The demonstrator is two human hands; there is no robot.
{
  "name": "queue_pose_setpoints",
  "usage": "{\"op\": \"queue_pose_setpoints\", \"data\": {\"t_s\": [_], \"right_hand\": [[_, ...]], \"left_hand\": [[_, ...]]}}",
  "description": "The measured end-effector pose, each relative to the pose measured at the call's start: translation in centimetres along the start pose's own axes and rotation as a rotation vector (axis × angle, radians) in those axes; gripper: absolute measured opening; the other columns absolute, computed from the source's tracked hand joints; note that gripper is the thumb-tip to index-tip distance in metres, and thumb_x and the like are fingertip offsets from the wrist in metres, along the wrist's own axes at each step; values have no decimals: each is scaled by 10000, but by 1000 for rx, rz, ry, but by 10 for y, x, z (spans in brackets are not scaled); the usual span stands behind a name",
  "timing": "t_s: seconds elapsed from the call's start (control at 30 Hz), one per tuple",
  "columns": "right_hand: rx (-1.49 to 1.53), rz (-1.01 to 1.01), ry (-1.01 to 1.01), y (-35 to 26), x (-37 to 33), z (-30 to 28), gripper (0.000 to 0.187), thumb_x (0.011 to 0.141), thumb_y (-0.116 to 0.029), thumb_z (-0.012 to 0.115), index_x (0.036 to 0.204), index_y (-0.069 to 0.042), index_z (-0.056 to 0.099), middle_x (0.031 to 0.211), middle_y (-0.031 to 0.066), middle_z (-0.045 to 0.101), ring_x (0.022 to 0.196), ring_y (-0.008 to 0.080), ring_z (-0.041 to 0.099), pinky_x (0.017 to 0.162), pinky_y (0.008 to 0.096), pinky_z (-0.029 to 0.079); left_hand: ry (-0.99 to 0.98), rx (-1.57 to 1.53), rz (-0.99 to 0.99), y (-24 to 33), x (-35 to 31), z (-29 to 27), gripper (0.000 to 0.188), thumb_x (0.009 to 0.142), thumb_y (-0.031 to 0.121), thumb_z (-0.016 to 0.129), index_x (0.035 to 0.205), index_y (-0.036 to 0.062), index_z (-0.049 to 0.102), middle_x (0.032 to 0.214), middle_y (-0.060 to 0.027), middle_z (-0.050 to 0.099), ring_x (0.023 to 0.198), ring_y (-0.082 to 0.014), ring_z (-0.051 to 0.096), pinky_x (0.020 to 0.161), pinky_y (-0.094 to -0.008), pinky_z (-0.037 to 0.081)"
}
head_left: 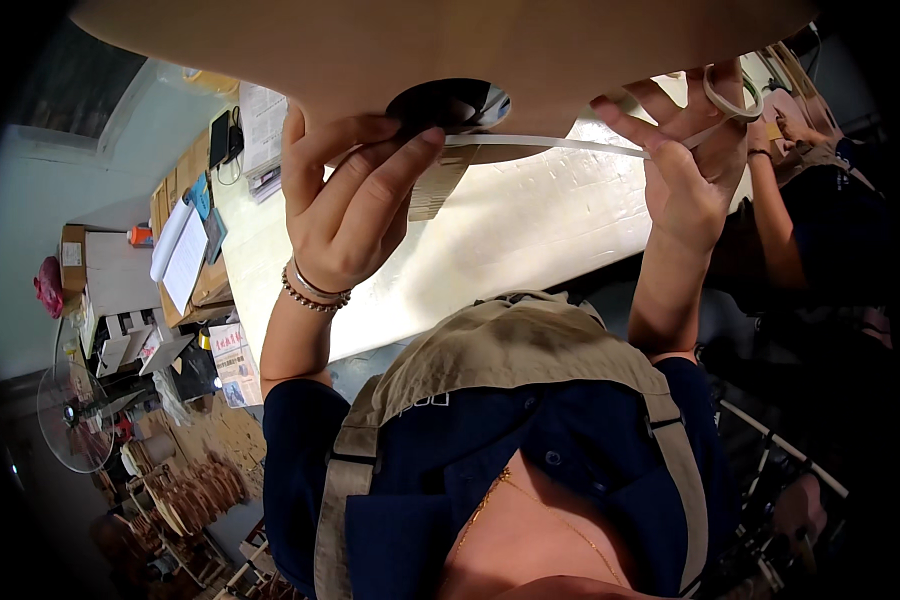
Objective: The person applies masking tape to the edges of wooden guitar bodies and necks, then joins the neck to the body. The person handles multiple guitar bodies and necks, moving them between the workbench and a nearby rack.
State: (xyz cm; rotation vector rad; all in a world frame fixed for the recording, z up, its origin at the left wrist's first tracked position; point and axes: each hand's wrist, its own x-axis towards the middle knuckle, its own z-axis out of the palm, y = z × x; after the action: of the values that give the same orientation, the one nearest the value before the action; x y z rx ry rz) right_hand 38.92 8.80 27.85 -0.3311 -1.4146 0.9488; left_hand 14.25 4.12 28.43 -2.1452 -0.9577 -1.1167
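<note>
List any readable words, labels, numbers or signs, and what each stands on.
Newspaper-like sheet: reddish headline, not copied here; the rest too small to read.
White notepad: lines too small to read.
Stacked papers: print too blurred.
Apron: pale lettering by its edge, partly hidden.
White strip: none seen.

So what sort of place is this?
Probably a woodworking shop, perhaps for guitars: there's a pale, curved-edged panel with a round hole, a thin white strip, and a row of brown wooden pieces.
</note>
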Motion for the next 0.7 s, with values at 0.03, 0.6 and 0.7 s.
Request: {"op": "queue_pose_setpoints", "data": {"t_s": [0.03,0.6,0.7], "right_hand": [[-13,5,16,-1,-1,1,762,638,118,352,1362,85,114,1319,257,303,1099,443,492,817,500,519],[15,-49,36,-8,0,7,854,644,212,296,1413,-10,1,1287,251,331,1061,384,542,865,479,494],[4,-38,50,-10,3,10,846,653,211,305,1410,-4,-6,1292,242,328,1076,387,533,874,484,489]], "left_hand": [[-11,17,18,-1,0,0,271,661,50,704,926,103,690,746,4,613,866,-179,532,863,-461,417],[-91,68,57,4,6,-3,174,624,114,697,796,98,718,857,22,636,930,-195,503,870,-512,404],[-96,53,38,3,6,-2,160,628,109,692,786,96,714,867,19,634,942,-196,501,883,-525,404]]}}
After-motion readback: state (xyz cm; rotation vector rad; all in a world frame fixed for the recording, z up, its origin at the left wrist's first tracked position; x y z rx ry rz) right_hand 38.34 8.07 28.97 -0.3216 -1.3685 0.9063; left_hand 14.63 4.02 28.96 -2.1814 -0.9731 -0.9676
